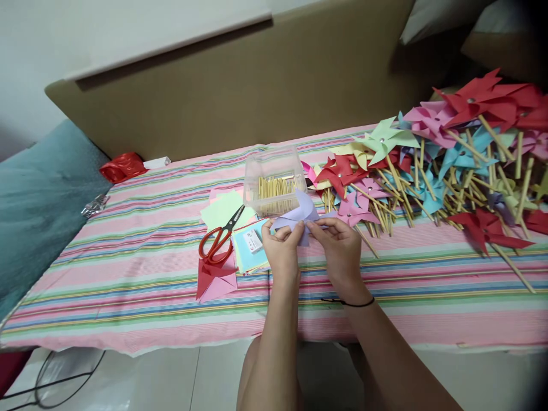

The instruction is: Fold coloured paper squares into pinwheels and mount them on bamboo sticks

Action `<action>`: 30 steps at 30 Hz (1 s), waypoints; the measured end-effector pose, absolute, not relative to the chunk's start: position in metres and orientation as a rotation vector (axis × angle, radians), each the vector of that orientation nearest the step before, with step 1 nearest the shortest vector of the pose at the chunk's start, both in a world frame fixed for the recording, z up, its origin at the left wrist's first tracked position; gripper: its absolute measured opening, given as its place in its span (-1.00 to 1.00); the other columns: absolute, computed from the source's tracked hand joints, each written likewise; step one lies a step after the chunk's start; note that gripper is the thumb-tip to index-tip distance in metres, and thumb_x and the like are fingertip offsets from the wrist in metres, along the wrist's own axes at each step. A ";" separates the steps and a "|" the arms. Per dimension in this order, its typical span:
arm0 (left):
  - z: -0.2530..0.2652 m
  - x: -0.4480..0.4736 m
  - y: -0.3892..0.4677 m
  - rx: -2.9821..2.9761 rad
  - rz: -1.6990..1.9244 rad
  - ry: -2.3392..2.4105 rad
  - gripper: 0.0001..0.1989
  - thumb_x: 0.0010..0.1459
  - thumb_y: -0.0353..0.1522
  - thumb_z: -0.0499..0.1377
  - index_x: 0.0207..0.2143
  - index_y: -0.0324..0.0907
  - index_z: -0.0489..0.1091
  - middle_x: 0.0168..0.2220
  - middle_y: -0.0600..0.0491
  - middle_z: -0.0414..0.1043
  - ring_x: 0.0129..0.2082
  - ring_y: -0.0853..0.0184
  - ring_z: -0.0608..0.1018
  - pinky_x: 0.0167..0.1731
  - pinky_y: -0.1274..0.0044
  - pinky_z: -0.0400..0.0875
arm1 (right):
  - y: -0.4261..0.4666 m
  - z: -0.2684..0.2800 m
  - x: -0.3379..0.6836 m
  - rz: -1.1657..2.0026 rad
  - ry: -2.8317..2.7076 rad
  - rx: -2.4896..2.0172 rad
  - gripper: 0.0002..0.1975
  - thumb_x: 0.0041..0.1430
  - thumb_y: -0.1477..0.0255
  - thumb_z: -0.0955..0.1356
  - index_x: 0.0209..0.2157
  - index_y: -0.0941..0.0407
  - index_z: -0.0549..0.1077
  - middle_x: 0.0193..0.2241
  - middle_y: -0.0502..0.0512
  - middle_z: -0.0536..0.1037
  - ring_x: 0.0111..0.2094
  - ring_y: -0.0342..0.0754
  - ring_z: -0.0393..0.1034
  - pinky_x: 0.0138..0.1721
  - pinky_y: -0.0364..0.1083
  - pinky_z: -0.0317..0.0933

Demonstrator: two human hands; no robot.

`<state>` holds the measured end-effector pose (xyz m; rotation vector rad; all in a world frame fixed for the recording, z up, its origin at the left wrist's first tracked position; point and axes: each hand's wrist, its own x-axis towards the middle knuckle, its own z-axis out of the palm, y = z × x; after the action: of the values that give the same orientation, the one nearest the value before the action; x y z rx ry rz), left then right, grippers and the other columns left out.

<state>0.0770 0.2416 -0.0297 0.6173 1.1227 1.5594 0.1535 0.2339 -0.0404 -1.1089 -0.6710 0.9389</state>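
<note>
A lavender paper pinwheel (305, 206) with folded blades is held between my two hands, over the front of the clear plastic box. My left hand (283, 245) pinches its left side with thumb and fingers. On the other side, my right hand (340, 245) grips its lower right edge, thumb close to the left thumb. No stick shows on this pinwheel. Just left of my left hand lies a small white box (252, 241) on a stack of light blue paper (244, 260). Red-handled scissors (220, 237) rest beside it, on green paper sheets (229, 208).
The clear plastic box (274, 157) holds several short wooden sticks (276, 187). A large heap of finished pinwheels (428, 171) covers the right side. Red and pink paper pieces (214, 277) lie below the scissors. A red plastic bag (123, 166) sits at the back left on the striped cloth (141, 240).
</note>
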 end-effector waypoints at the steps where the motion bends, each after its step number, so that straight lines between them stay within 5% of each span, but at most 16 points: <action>1: -0.030 0.077 0.242 0.614 1.554 1.116 -0.41 -0.22 -0.38 0.41 -0.16 -0.15 0.16 -0.52 0.16 0.49 -0.54 0.45 0.50 -0.40 0.60 0.35 | 0.234 -0.041 0.153 0.943 -0.652 -1.095 -0.79 -0.17 0.37 0.53 -0.50 0.12 0.47 -0.59 -0.04 0.53 -0.54 -0.12 0.45 -0.45 -0.10 0.37; 9: -0.030 0.079 0.242 0.589 1.547 1.126 -0.36 -0.25 -0.38 0.43 -0.15 -0.15 0.15 -0.56 0.21 0.44 -0.55 0.46 0.49 -0.43 0.62 0.33 | 0.239 -0.041 0.152 0.963 -0.474 -0.979 -0.37 -0.29 0.48 0.55 -0.22 0.01 0.16 -0.52 -0.11 0.60 -0.46 -0.08 0.55 -0.34 -0.07 0.44; 30: -0.032 0.078 0.243 0.657 1.561 1.077 -0.37 -0.24 -0.41 0.43 -0.20 -0.12 0.10 -0.57 0.17 0.49 -0.55 0.42 0.53 -0.39 0.59 0.36 | 0.242 -0.042 0.154 0.973 -0.444 -1.006 -0.26 -0.34 0.47 0.54 -0.11 0.05 0.14 -0.53 -0.11 0.58 -0.51 -0.08 0.52 -0.35 -0.05 0.41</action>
<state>0.0777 0.2425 -0.0323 0.6570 1.0765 1.5608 0.1540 0.2420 -0.0418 -1.0062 -0.4442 0.9734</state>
